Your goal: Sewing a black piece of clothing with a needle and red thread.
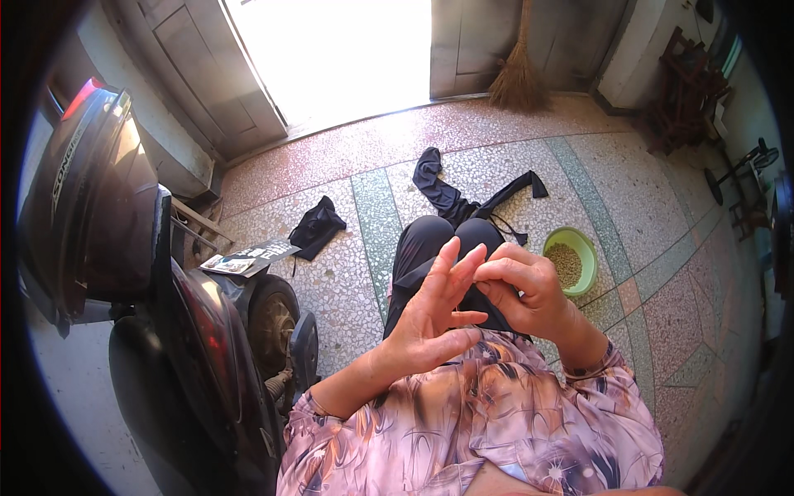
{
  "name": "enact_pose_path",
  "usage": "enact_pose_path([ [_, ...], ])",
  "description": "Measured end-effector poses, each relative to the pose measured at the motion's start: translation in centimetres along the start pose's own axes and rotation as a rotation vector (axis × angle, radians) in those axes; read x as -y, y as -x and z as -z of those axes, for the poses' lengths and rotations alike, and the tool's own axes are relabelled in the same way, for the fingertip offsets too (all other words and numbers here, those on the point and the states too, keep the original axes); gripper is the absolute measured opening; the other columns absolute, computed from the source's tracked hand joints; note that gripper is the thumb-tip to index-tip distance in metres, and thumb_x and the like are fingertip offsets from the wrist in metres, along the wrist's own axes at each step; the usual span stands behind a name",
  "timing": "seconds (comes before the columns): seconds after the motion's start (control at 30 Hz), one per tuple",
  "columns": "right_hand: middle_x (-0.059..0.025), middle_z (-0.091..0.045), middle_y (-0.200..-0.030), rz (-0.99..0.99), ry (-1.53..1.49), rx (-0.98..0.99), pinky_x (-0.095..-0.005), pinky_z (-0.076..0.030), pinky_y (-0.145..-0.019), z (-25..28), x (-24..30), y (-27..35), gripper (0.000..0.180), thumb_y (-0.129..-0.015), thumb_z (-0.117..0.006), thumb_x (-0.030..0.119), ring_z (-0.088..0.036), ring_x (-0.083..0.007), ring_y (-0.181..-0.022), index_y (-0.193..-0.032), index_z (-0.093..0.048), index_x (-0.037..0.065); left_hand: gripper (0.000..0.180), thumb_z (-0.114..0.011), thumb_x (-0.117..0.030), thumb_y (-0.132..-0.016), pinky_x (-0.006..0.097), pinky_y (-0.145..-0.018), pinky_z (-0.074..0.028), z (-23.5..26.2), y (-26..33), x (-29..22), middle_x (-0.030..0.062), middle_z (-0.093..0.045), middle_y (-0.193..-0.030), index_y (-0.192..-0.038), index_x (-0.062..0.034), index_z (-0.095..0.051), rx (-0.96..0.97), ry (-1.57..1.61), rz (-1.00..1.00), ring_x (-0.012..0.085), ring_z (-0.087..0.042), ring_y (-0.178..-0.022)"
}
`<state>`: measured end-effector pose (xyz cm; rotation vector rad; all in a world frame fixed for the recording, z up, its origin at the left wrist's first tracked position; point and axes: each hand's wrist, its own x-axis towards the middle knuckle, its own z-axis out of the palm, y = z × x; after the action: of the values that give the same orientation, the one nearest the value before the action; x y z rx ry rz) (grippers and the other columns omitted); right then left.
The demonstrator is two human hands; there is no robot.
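My left hand [434,322] is raised above my lap with its fingers stretched and apart. My right hand [529,293] is curled beside it, thumb and forefinger pinched close to the left fingertips. Anything inside that pinch is too small or too hidden to make out. Beneath both hands are my knees in black trousers [413,256]. On the floor to the right of my knees stands a light green bowl [589,252], partly filled with small tan grains or beans [562,264].
A dark motor scooter [223,347] stands close on my left, with a printed sheet [248,258] on it. Black cloth pieces [318,227] and a long dark garment [438,186] lie on the floor ahead. A straw broom [519,78] leans by the bright doorway; wooden furniture [682,91] is stacked far right.
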<state>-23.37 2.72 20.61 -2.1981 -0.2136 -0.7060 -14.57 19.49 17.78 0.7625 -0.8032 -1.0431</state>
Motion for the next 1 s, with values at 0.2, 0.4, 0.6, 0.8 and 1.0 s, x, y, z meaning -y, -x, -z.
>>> enact_pose_path([
  [0.2, -0.0087, -0.061, -0.079, 0.022, -0.006, 0.001, -0.0299, -0.047, -0.053, -0.1, 0.0, 0.0, 0.014, -0.076, -0.065, -0.003, -0.062, -0.0219, -0.063, -0.087, -0.063, 0.004, 0.098, -0.058, 0.005, -0.08, 0.034, -0.098, -0.039, -0.1, -0.1, 0.0, 0.0095, -0.01, -0.155, -0.149, -0.0183, 0.008, 0.011, 0.011, 0.003, 0.0201, -0.017, -0.141],
  [0.4, -0.0085, -0.06, -0.08, 0.029, -0.017, 0.008, -0.0291, -0.048, -0.054, -0.2, 0.1, -0.2, 0.014, -0.076, -0.064, -0.004, -0.062, -0.0216, -0.064, -0.087, -0.063, 0.003, 0.097, -0.058, 0.005, -0.08, 0.033, -0.098, -0.039, -0.2, -0.2, 0.1, 0.01, -0.01, -0.155, -0.149, -0.0177, 0.007, 0.015, 0.0, 0.007, 0.0201, -0.019, -0.14],
  [0.6, -0.0101, -0.06, -0.082, -0.007, -0.228, 0.079, -0.0279, -0.047, -0.057, 0.0, 0.7, -0.6, 0.012, -0.077, -0.064, -0.006, -0.06, -0.0183, -0.07, -0.087, -0.063, 0.0, 0.098, -0.059, 0.004, -0.08, 0.034, -0.099, -0.039, -0.1, -0.1, 0.2, 0.0099, -0.011, -0.155, -0.149, -0.0179, 0.007, 0.02, 0.032, 0.023, 0.0192, -0.02, -0.139],
  [0.8, -0.0084, -0.06, -0.085, -0.075, -0.742, 0.211, -0.0269, -0.046, -0.066, 0.7, -1.1, 0.1, 0.008, -0.08, -0.065, -0.005, -0.058, -0.0166, -0.076, -0.087, -0.063, -0.003, 0.082, -0.051, 0.002, -0.085, 0.038, -0.105, -0.033, -0.1, -0.2, 0.2, 0.0152, -0.016, -0.153, -0.149, -0.0115, -0.002, 0.002, 0.29, -0.013, 0.0239, -0.024, -0.138],
  [1.0, -0.0121, -0.061, -0.08, -0.026, -0.943, 0.23, -0.0295, -0.046, -0.068, 0.4, -1.7, 0.2, 0.009, -0.078, -0.068, -0.003, -0.058, -0.0187, -0.072, -0.086, -0.066, -0.005, 0.061, -0.043, -0.013, -0.092, 0.045, -0.105, -0.033, 0.1, -0.7, -1.2, 0.0188, -0.022, -0.15, -0.147, -0.0049, -0.015, -0.151, 0.538, -0.009, 0.0305, -0.026, -0.138],
])
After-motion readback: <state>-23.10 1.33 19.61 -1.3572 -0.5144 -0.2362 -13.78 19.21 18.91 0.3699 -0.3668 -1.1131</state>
